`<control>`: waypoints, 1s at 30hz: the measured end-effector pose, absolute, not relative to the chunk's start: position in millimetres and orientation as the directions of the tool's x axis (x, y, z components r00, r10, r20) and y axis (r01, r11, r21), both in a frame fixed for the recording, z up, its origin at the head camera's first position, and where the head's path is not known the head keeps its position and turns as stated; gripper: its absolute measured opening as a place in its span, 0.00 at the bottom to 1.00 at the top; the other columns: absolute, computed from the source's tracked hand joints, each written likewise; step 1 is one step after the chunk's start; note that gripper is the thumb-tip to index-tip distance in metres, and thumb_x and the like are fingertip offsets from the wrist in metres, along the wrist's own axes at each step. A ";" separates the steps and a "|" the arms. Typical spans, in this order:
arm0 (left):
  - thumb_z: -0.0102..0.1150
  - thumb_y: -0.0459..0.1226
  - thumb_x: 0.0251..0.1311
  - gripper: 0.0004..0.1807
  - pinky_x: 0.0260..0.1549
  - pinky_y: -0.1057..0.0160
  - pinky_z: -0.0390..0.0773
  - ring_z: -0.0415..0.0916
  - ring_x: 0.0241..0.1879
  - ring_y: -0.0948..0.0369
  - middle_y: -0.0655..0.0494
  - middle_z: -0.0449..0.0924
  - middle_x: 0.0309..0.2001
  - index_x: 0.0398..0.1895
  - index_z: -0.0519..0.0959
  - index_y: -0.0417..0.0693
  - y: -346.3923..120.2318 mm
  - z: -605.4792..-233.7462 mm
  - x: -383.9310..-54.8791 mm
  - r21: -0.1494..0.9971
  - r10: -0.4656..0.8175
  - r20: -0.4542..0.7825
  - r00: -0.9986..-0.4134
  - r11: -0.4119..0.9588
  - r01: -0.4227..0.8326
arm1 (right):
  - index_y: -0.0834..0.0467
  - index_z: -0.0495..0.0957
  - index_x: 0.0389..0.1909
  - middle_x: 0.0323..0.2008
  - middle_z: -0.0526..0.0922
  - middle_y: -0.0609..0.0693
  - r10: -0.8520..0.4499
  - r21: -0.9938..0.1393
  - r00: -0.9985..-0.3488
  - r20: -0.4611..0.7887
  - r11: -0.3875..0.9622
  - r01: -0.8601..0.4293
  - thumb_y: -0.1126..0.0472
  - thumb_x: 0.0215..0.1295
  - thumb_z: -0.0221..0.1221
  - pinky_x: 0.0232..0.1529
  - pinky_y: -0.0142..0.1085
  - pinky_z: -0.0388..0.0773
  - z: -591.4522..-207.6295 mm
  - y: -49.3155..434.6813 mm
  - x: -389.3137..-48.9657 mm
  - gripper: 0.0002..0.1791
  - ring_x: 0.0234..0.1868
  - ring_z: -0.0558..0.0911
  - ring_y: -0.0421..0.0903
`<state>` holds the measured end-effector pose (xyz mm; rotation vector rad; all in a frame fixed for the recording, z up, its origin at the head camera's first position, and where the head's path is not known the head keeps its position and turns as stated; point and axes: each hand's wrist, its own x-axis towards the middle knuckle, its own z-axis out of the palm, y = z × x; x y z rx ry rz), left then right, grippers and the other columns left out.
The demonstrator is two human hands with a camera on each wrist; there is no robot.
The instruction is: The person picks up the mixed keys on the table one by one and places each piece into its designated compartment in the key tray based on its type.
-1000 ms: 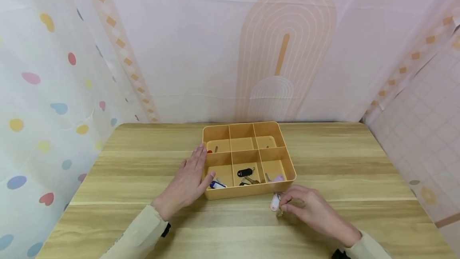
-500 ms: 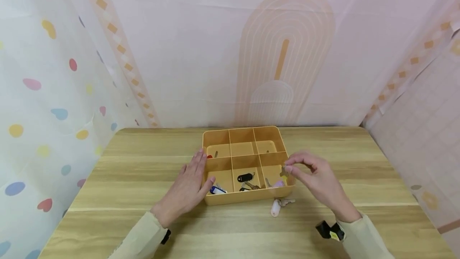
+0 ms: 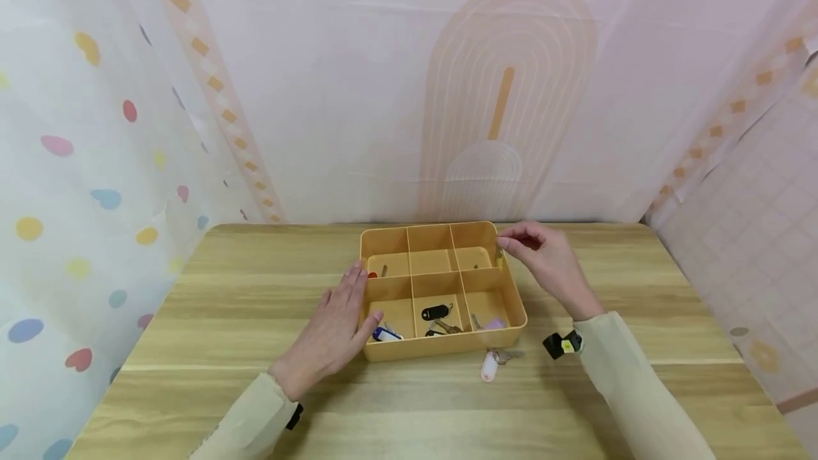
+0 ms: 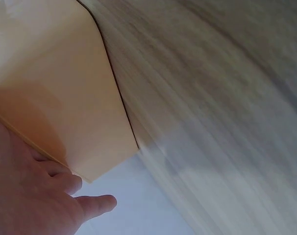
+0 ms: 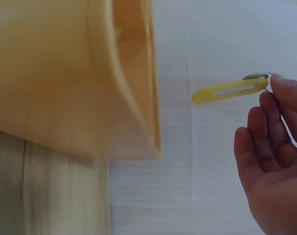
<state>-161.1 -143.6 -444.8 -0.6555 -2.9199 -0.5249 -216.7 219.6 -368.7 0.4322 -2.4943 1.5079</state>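
A tan six-compartment organizer box (image 3: 441, 350) stands on the wooden table. My left hand (image 3: 329, 329) rests against its left side, fingers straight along the rim and thumb at the near left corner. My right hand (image 3: 546, 261) pinches a key with a yellow tag (image 5: 229, 91) by its ring end, between thumb and fingertips. It hangs at the right rim of the back right compartment. In the right wrist view the tag is above the rim, apart from the box. A key with a pinkish-white tag (image 3: 488, 366) lies on the table at the box's front.
Inside the box are a blue-and-white tag (image 3: 386, 334) front left, a black tag (image 3: 436, 312) with keys front middle, and a purple tag (image 3: 495, 324) front right. A red item (image 3: 372, 275) shows back left. A printed cloth (image 3: 358, 91) hangs behind the table.
My right hand has picked up the yellow-tagged key from beside the pinkish-white-tagged one, and carried it up and back along the box's right side. My left hand has stayed at the box.
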 end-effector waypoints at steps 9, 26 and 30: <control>0.41 0.56 0.80 0.44 0.73 0.33 0.55 0.41 0.81 0.44 0.40 0.38 0.83 0.82 0.45 0.31 -145.7 -442.7 -161.9 0.305 0.391 0.172 -0.904 0.852 0.426 | 0.61 0.87 0.44 0.42 0.88 0.53 -0.240 -0.781 -0.932 0.272 0.511 -0.359 0.59 0.72 0.65 0.41 0.30 0.80 -382.8 211.0 -250.7 0.09 0.42 0.83 0.47; 0.42 0.54 0.80 0.43 0.73 0.33 0.54 0.40 0.82 0.45 0.40 0.37 0.84 0.82 0.43 0.33 -141.9 -444.3 -164.7 0.318 0.407 0.162 -0.899 0.841 0.438 | 0.63 0.86 0.53 0.60 0.84 0.58 -0.366 -0.594 -0.896 0.250 0.673 -0.441 0.64 0.71 0.65 0.67 0.56 0.73 -409.0 214.8 -257.8 0.13 0.64 0.80 0.60; 0.41 0.55 0.81 0.43 0.73 0.33 0.54 0.40 0.82 0.45 0.40 0.37 0.84 0.82 0.43 0.33 -140.4 -442.9 -166.9 0.314 0.418 0.161 -0.894 0.837 0.447 | 0.62 0.78 0.66 0.70 0.74 0.58 -0.369 -0.598 -0.897 0.243 0.671 -0.438 0.59 0.74 0.63 0.73 0.58 0.63 -407.2 221.7 -251.9 0.23 0.72 0.70 0.61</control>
